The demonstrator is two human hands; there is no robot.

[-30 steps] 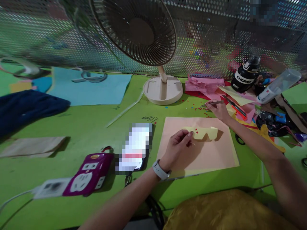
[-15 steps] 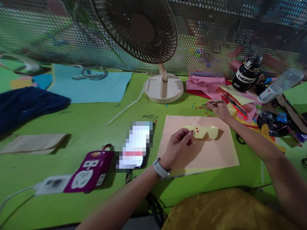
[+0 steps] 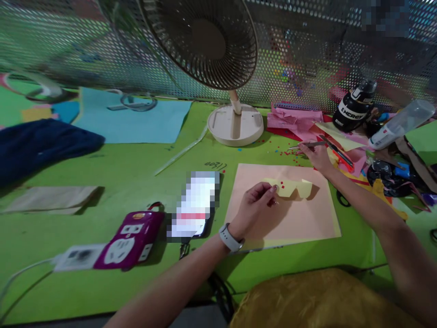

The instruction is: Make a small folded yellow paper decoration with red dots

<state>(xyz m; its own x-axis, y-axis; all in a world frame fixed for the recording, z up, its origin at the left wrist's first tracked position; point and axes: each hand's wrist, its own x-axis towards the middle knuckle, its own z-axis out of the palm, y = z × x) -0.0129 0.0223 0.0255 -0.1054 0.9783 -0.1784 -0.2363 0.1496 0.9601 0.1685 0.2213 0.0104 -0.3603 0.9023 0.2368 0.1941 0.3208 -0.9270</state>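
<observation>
Your left hand (image 3: 254, 205) pinches the left end of the yellow paper cutout (image 3: 292, 187), which lies on the peach sheet (image 3: 300, 223) mid-bench. It looks light and flimsy, so grip only its edge. Your right hand (image 3: 316, 156) clasps tweezers (image 3: 305, 146) beyond the sheet's far edge.

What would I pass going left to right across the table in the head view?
Plug → power strip → phone → left hand, pinching the yellow paper → right hand, holding tweezers → black bottle → clear bottle.
</observation>
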